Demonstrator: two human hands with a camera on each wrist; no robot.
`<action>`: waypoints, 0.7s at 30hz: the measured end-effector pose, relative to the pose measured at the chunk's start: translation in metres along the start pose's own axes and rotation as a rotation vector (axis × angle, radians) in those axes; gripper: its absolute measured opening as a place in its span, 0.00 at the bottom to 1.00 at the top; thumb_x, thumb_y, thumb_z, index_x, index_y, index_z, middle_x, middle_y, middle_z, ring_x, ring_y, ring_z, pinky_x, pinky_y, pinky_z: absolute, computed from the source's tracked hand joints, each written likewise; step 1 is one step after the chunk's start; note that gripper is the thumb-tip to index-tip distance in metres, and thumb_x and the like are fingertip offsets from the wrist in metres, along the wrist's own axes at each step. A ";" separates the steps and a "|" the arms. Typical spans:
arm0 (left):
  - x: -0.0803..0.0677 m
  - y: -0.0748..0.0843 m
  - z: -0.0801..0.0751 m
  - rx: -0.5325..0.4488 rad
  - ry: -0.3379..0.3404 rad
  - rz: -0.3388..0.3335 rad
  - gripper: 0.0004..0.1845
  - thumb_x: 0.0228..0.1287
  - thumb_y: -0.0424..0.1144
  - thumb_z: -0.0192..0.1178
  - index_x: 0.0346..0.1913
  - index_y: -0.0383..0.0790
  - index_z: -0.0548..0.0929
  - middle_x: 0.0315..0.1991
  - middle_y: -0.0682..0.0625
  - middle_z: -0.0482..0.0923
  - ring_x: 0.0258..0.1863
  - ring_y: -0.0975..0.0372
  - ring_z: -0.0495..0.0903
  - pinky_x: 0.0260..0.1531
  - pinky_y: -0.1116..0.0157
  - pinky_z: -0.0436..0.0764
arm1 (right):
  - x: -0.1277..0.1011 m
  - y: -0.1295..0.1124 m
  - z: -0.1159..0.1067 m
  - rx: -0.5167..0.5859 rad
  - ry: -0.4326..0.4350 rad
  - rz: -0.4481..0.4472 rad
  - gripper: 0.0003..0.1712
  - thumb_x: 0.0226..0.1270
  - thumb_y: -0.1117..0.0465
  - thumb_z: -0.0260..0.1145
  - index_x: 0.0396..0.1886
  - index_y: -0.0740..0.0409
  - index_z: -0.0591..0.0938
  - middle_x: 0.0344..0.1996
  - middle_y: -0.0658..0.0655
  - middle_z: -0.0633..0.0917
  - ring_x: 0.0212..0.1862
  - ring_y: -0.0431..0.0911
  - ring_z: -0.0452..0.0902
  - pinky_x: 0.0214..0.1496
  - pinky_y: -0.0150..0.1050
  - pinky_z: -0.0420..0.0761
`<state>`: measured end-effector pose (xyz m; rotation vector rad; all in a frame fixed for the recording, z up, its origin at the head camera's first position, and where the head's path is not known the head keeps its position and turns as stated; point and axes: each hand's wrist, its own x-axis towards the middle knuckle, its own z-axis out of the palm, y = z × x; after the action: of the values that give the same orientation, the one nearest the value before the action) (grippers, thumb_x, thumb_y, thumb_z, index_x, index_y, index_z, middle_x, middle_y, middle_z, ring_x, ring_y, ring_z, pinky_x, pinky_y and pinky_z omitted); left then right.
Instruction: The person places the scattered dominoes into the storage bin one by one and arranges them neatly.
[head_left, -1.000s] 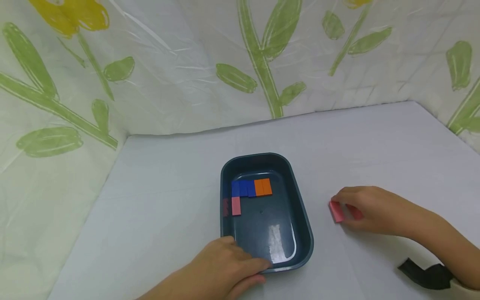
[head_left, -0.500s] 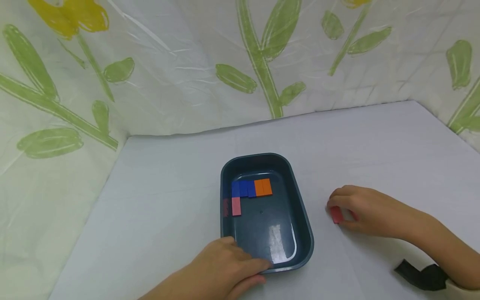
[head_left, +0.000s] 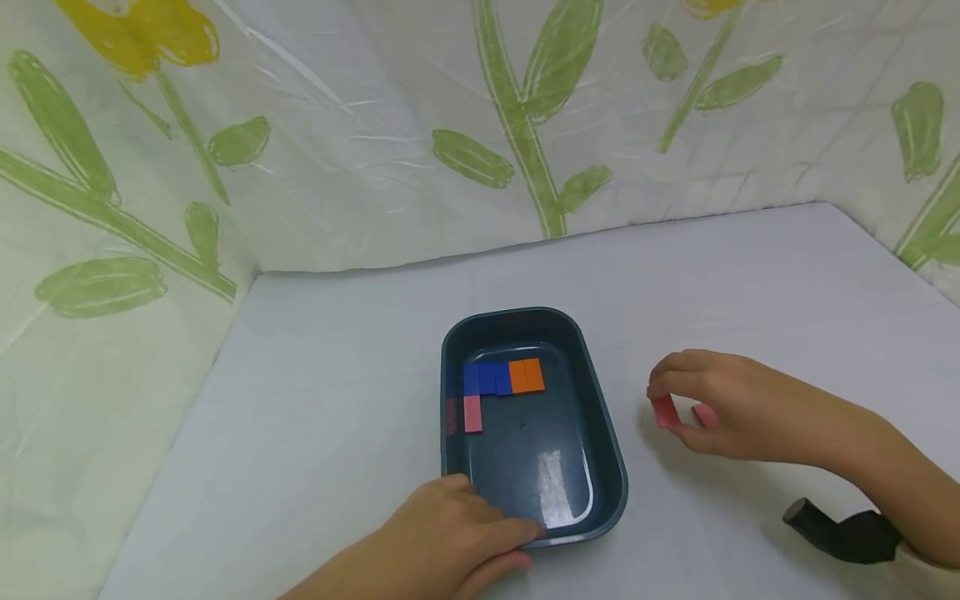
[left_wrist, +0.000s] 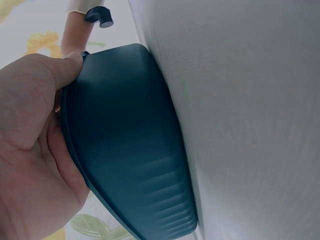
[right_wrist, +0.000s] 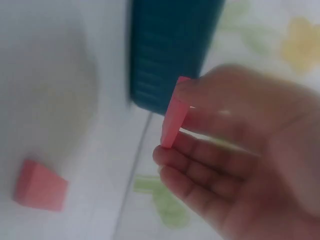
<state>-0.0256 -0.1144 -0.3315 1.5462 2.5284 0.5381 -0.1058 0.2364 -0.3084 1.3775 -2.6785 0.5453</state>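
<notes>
A dark teal plastic tray (head_left: 525,475) lies on the white table. My left hand (head_left: 450,537) grips its near rim, thumb on the rim in the left wrist view (left_wrist: 70,70). Inside the tray, blue tiles (head_left: 486,378) and orange tiles (head_left: 527,375) form a row, with one pink tile (head_left: 472,414) below the leftmost blue. To the right of the tray, my right hand (head_left: 757,408) pinches a flat pink tile (right_wrist: 174,117) by its ends between thumb and fingertips, above the table. Another pink block (right_wrist: 42,187) rests on the table beneath that hand, partly hidden in the head view.
White cloth covers the table (head_left: 337,392). A curtain (head_left: 360,167) painted with green stems and yellow flowers stands along the back and sides. A black wrist-worn piece (head_left: 843,531) sticks out below the right forearm.
My right hand has lifted a pink tile off the table and shifted slightly left and away, uncovering part of the other pink block. The left hand and tray stay still.
</notes>
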 end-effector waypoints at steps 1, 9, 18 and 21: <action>0.000 0.000 0.000 0.000 0.000 -0.001 0.13 0.78 0.48 0.53 0.54 0.51 0.83 0.31 0.64 0.85 0.23 0.79 0.69 0.30 0.79 0.61 | 0.002 -0.001 -0.002 -0.006 0.012 -0.015 0.21 0.48 0.67 0.78 0.37 0.42 0.82 0.42 0.40 0.80 0.40 0.38 0.76 0.36 0.28 0.78; 0.001 -0.001 0.001 0.002 -0.012 -0.001 0.13 0.78 0.49 0.52 0.54 0.52 0.83 0.33 0.64 0.85 0.24 0.79 0.70 0.31 0.79 0.61 | 0.020 -0.009 -0.012 -0.035 0.060 -0.100 0.19 0.48 0.65 0.78 0.37 0.43 0.82 0.42 0.39 0.80 0.43 0.36 0.75 0.41 0.27 0.77; 0.002 -0.001 0.001 -0.008 -0.029 -0.005 0.14 0.78 0.49 0.52 0.55 0.52 0.83 0.31 0.64 0.84 0.23 0.80 0.70 0.31 0.80 0.62 | 0.043 -0.024 -0.015 -0.014 -0.039 -0.103 0.14 0.55 0.61 0.78 0.39 0.46 0.84 0.43 0.42 0.81 0.45 0.38 0.76 0.44 0.35 0.82; 0.002 -0.002 0.001 -0.006 -0.043 -0.017 0.15 0.78 0.51 0.52 0.55 0.52 0.83 0.30 0.65 0.84 0.23 0.80 0.68 0.30 0.79 0.62 | 0.053 -0.027 -0.012 -0.018 -0.075 -0.127 0.14 0.56 0.61 0.78 0.41 0.50 0.85 0.42 0.43 0.81 0.45 0.38 0.75 0.45 0.35 0.81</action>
<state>-0.0275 -0.1135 -0.3325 1.5158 2.5041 0.5039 -0.1166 0.1848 -0.2776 1.5797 -2.6210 0.4649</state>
